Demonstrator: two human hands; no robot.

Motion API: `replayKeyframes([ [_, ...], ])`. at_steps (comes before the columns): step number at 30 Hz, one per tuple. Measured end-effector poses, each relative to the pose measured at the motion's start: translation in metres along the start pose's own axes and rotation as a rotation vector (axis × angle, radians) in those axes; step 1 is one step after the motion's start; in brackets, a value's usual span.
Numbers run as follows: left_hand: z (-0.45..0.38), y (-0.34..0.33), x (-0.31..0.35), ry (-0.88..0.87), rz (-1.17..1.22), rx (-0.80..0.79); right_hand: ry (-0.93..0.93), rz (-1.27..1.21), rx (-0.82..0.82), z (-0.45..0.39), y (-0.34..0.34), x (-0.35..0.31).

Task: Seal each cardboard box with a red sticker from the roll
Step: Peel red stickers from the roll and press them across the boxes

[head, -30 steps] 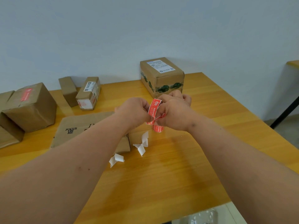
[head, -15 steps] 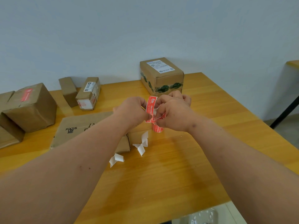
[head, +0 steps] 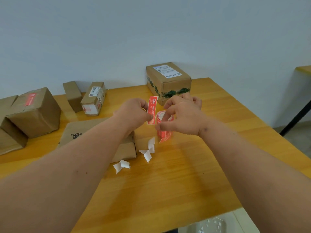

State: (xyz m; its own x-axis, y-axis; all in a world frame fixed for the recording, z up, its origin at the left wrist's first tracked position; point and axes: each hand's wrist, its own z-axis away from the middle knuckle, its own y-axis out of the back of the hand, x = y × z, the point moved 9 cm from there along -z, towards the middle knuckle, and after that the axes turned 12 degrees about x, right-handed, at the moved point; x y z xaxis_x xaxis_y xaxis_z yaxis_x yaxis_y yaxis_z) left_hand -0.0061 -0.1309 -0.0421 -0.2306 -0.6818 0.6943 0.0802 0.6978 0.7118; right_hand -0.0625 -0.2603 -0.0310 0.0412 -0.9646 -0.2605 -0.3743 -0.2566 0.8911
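Fingers of the left hand (head: pixel 134 113) pinch an upright red sticker (head: pixel 152 109) above the table (head: pixel 185 182); right hand (head: pixel 181 115), fingers curled, holds the sticker roll (head: pixel 164 125) just beside it, both forearms extended.

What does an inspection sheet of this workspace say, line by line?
Surface: orange wooden table, dry.
Job's things: red rectangular sticker pinched by left hand; red sticker roll under right hand; brown cardboard boxes, one already stickered.
Clutter: white backing-paper scraps.
Hands: left holds sticker; right's grip on roll unclear.
Cables: nothing seen.
Surroundings: pale blue-grey wall.
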Motion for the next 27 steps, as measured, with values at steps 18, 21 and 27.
replayKeyframes([
  [18,0.023,0.054,-0.012,-0.03,0.054,-0.034,-0.234,-0.565,0.157,-0.012,0.034,-0.05],
  [21,0.027,0.077,-0.011,-0.065,0.164,0.058,-0.245,-0.577,0.17,-0.015,0.036,-0.061],
  [27,0.037,0.106,-0.008,-0.146,0.214,0.144,-0.239,-0.629,0.103,-0.019,0.029,-0.092],
])
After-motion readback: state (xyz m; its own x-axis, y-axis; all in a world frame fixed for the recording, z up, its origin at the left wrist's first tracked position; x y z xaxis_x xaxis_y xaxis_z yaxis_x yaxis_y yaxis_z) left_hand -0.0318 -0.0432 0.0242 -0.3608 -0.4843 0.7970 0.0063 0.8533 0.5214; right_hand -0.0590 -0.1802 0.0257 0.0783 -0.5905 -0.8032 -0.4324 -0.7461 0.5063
